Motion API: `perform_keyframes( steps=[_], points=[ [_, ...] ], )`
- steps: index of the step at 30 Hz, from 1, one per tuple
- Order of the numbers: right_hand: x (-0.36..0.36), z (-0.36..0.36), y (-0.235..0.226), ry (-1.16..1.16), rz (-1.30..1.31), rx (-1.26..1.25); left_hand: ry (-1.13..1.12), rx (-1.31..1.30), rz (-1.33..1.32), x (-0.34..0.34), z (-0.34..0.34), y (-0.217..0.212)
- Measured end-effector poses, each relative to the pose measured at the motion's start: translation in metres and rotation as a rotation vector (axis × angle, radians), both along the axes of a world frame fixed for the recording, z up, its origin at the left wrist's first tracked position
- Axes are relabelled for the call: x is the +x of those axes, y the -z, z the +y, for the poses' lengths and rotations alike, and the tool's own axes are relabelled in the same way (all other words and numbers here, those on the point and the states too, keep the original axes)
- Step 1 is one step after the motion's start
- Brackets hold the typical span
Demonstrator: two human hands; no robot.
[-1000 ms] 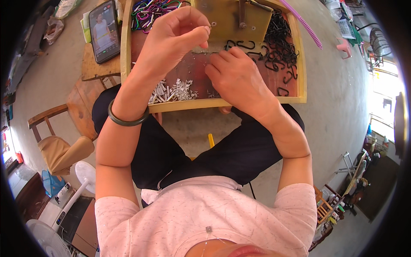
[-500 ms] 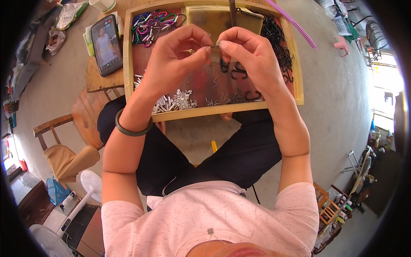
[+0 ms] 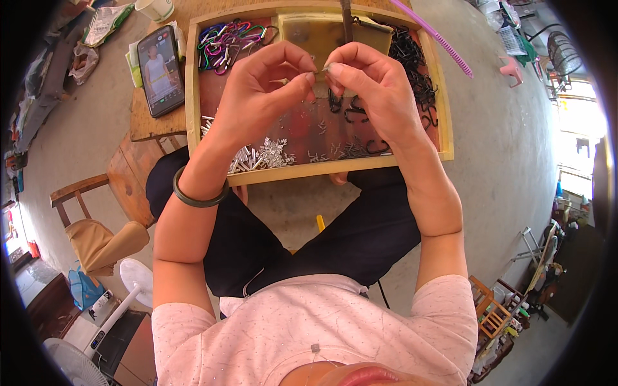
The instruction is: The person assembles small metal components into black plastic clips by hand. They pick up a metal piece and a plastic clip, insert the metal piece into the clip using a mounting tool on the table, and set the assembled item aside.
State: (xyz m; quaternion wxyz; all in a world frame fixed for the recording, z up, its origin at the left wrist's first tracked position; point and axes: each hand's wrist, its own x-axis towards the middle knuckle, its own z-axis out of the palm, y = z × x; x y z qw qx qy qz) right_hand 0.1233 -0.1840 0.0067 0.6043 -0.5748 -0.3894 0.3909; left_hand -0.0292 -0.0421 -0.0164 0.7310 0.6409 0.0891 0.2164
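Note:
A shallow wooden tray [image 3: 335, 168] rests on my lap. My left hand [image 3: 264, 96] and my right hand [image 3: 370, 87] are raised above it with fingertips pinched together around a tiny metal piece [image 3: 320, 69]. Small silver metal pins [image 3: 261, 156] lie heaped at the tray's near left. Black hook-shaped clips [image 3: 418, 71] are piled at its right side. Coloured carabiner clips [image 3: 228, 40] fill the far left corner. A yellowish plate with an upright metal post [image 3: 346, 26] stands at the tray's far middle.
A phone [image 3: 159, 71] with a lit screen lies on a wooden board [image 3: 145, 125] left of the tray. A paper cup [image 3: 156, 8] stands beyond it. A purple ribbed strip [image 3: 438, 35] lies at the far right. A wooden chair [image 3: 96, 225] and a fan [image 3: 132, 283] stand at my left.
Both hands lifted off the tray floor and came together in the air, pinching a small metal piece between their fingertips. The tray now sits lower in view.

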Motion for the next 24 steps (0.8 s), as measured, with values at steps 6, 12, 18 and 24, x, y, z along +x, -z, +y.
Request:
perform_keyframes(
  steps=[6,12,18,24],
  points=[
    [-0.001,0.001,0.001,-0.009,-0.022,0.013,0.006,0.016,0.001,0.001,0.000,-0.001],
    [-0.003,0.001,0.004,0.099,-0.316,0.023,-0.188,0.262,0.009,0.002,-0.003,-0.001],
    [0.004,0.004,0.001,0.002,-0.213,-0.092,-0.368,0.823,-0.117,0.000,-0.007,-0.013],
    [0.006,0.004,0.000,-0.097,-0.006,-0.021,-0.241,0.654,-0.159,-0.002,0.001,-0.011]
  ],
)
